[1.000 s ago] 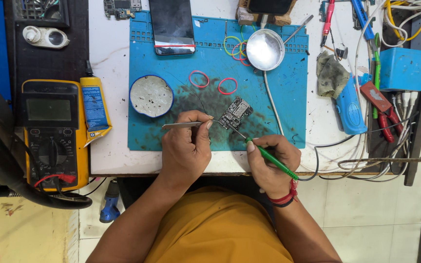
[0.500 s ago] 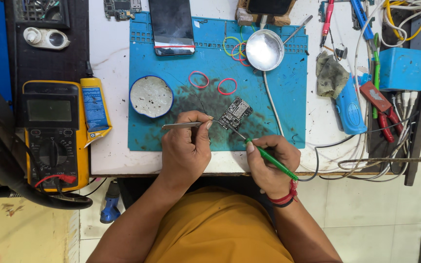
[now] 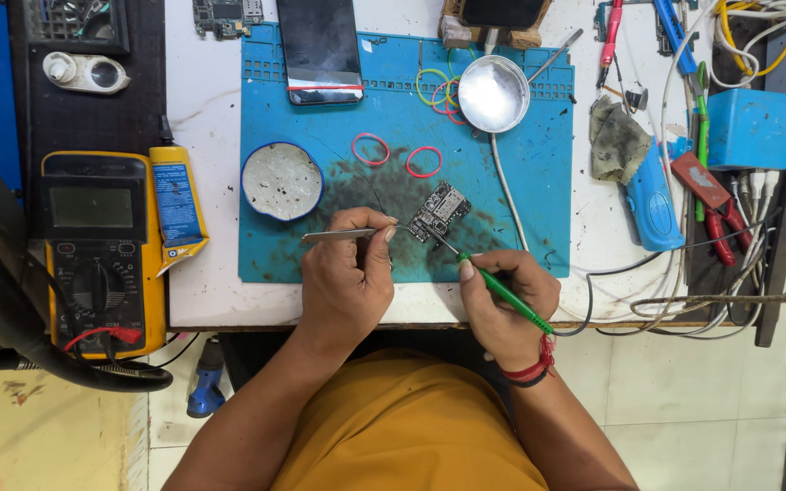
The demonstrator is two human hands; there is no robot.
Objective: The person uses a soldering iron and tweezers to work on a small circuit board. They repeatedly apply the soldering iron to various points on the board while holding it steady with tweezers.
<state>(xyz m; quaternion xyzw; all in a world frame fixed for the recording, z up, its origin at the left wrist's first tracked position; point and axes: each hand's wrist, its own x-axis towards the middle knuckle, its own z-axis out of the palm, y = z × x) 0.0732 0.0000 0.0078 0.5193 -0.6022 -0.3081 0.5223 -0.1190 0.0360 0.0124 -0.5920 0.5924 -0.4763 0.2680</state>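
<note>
A small dark circuit board (image 3: pixel 439 212) lies on a blue work mat (image 3: pixel 520 182), on a sooty patch. My left hand (image 3: pixel 347 282) pinches metal tweezers (image 3: pixel 338 235), whose handle sticks out to the left while the tips end at the board's left edge. My right hand (image 3: pixel 502 295) grips a green-handled soldering iron (image 3: pixel 502 291) like a pen, its thin tip touching the board's lower edge. Both hands rest at the mat's front edge.
A round tin (image 3: pixel 281 180) and two red rubber bands (image 3: pixel 371 148) lie on the mat, with a phone (image 3: pixel 318 45) and a round metal dish (image 3: pixel 493 93) farther back. A yellow multimeter (image 3: pixel 93 255) is at the left. Blue boxes, pliers and cables crowd the right side.
</note>
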